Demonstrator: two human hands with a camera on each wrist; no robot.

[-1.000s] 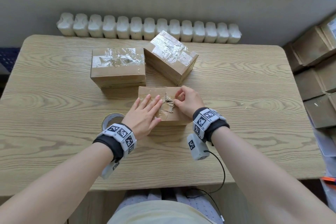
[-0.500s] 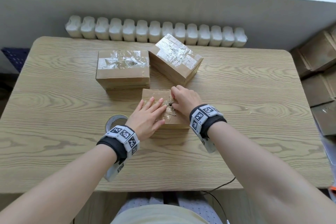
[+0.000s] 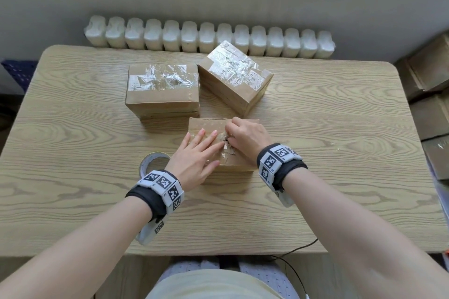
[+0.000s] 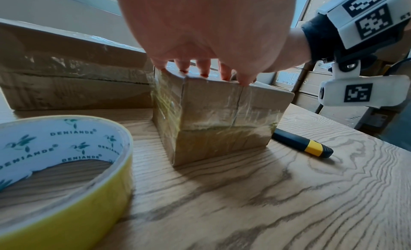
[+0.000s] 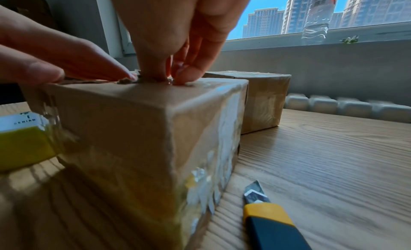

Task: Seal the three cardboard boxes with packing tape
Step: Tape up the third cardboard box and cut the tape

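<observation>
Three cardboard boxes stand on the wooden table. The two rear boxes, one on the left and one angled on the right, carry crinkled clear tape on top. The small near box lies under both hands. My left hand rests flat on its top with straight fingers. My right hand has curled fingertips pinching crumpled tape at the top seam. The tape roll lies left of the near box, beside my left wrist.
A yellow and dark utility knife lies on the table right of the near box, its blade out. A white radiator runs behind the table. More cardboard boxes are stacked at the right. A cable hangs off the front edge.
My right hand has shifted a little further over the small box's top seam and its wrist has turned. The left hand stays flat on the box.
</observation>
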